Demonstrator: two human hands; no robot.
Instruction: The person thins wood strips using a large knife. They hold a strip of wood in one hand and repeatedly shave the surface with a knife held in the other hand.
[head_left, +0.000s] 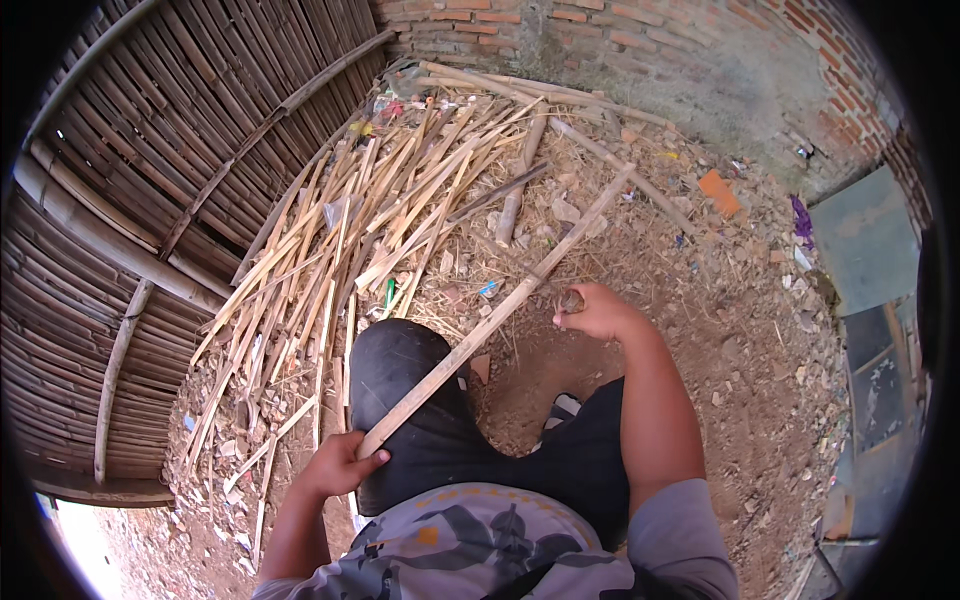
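Note:
A long, pale bamboo slat (500,312) slants across my bent right-leaning view, from my lap up to the far right, resting over my dark-trousered left knee (398,360). Its near end is in my left hand (340,464), with the fingers wrapped round it and the thumb on top. My right hand (602,312) hovers just right of the slat's middle, apart from it. Thumb and fingers are curled together there; whatever they may pinch is too small to make out. Beneath that hand lies brown dirt.
Many split bamboo strips (330,235) lie heaped to the left and ahead. Thicker poles (522,180) lie beyond, near a brick wall (640,45). A bamboo-slat wall (200,120) stands at left, grey panels (868,240) at right. Rubble, an orange piece (719,192) and scraps litter the ground.

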